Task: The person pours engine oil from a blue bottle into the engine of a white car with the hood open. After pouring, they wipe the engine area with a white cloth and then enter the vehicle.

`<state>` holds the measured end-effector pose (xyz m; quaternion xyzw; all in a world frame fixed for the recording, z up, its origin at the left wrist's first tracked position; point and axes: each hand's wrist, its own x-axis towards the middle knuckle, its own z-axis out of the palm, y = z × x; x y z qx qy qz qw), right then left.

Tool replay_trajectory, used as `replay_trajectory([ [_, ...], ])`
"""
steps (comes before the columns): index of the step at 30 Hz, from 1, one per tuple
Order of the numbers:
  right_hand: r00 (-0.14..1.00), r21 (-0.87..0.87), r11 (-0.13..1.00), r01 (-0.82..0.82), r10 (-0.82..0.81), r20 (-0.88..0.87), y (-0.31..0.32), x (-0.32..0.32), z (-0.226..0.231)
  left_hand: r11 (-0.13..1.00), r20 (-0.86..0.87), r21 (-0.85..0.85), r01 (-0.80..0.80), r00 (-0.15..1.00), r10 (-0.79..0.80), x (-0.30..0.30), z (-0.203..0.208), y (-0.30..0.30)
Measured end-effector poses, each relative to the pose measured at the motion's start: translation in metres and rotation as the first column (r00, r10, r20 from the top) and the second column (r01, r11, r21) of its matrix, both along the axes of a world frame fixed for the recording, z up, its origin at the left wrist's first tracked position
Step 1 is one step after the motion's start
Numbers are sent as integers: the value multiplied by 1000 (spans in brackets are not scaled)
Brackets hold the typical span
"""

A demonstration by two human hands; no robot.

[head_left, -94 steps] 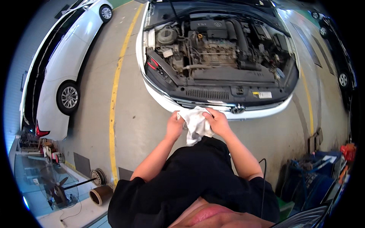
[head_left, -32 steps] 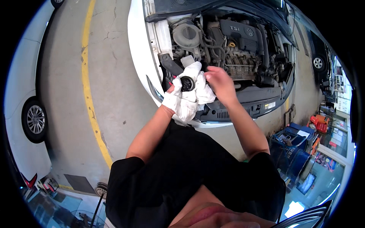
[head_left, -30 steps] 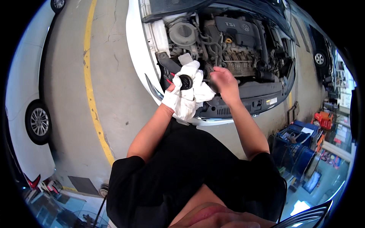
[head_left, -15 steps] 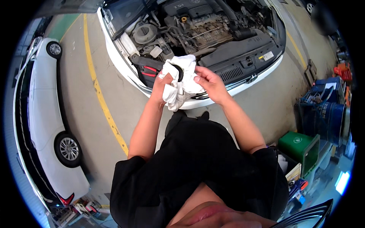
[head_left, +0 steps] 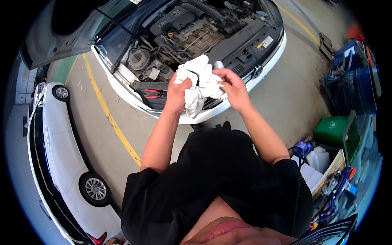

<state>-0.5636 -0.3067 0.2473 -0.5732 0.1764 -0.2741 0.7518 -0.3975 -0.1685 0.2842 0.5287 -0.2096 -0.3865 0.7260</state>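
Observation:
In front of me my left hand [head_left: 177, 94] is closed around a bunched white cloth [head_left: 197, 96]. A dark, curved thing shows in a fold of the cloth; most of it is covered, and I cannot make out its kind. My right hand [head_left: 234, 87] pinches the cloth's right edge between thumb and fingers. Both hands are held above the front edge of a white car, whose engine bay [head_left: 196, 34] lies uncovered beyond them. Red-handled pliers [head_left: 152, 94] rest on the black trim just left of my left hand.
A second white car [head_left: 69, 143] stands on the left, past a yellow floor line [head_left: 107, 108]. To the right are a green bin [head_left: 335, 132], a blue drum [head_left: 357, 92] and a box [head_left: 308, 171] with containers in it. A car panel [head_left: 61, 49] juts out at upper left.
The view has turned, so the car and pliers sit further left in it. The cloth has shifted in my hands and covers more of the dark curved thing.

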Motion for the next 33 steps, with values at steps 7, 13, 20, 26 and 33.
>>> replay_trajectory([
  [7, 984, -68, 989, 131, -121, 129, -4, -8, 8, 995, -82, -101, -4, 997, -5, -33, 11, -21],
  [13, 970, -438, 869, 232, -241, 36, 21, -4, 25, 951, 336, -70, -300, 891, 305, -58, -9, -45],
  [20, 967, 46, 999, -6, -6, 256, 1, -25, 37, 956, 220, -60, -286, 931, 292, -20, 2, -43],
  [26, 974, -75, 989, 125, -109, 197, -10, -29, 29, 986, 6, -119, -117, 993, 119, -9, -4, -29],
  [33, 999, -40, 999, -16, 15, -39, -1, -22, -7, 995, -169, 87, -47, 984, 61, -21, 18, -31],
])
